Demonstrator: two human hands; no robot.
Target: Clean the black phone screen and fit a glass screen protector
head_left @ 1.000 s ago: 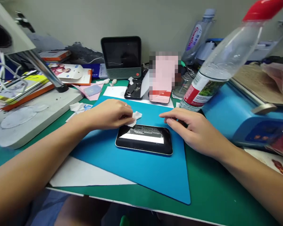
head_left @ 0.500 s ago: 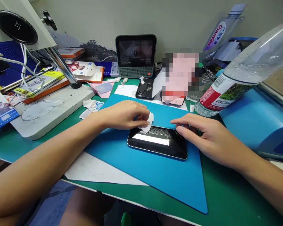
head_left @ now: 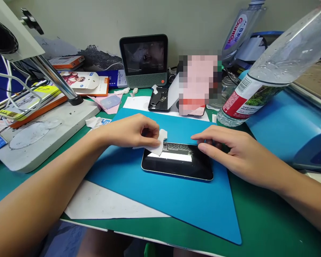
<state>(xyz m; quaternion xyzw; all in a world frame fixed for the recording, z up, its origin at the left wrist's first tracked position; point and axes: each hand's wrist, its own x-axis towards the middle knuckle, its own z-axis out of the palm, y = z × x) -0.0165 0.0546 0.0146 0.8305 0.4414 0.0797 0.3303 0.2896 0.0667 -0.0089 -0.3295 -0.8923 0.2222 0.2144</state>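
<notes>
A black tablet [head_left: 176, 167] lies face up on a blue mat [head_left: 155, 192], with a bright light reflection across its glass. Between the thumb and fingers of my left hand [head_left: 133, 132] a white tissue [head_left: 160, 144] is pinched, over the tablet's far left corner. Its lower tip appears to touch the glass. Over the far right corner is my right hand [head_left: 230, 150], holding nothing. Its thumb and index finger are extended and apart; the other fingers curl partly out of sight. Whether the thumb touches the tablet I cannot tell.
Behind the mat stand a smart display [head_left: 146, 60] and a black phone [head_left: 160, 100] with a small tool on it. A large plastic bottle [head_left: 246, 94] leans beside a blue machine [head_left: 283, 128] on the right. At left, a white stand base [head_left: 50, 132] borders the mat.
My left hand has moved a little left along the tablet's far edge with the tissue, more of which shows. My right hand stays near the far right corner. The view has shifted slightly.
</notes>
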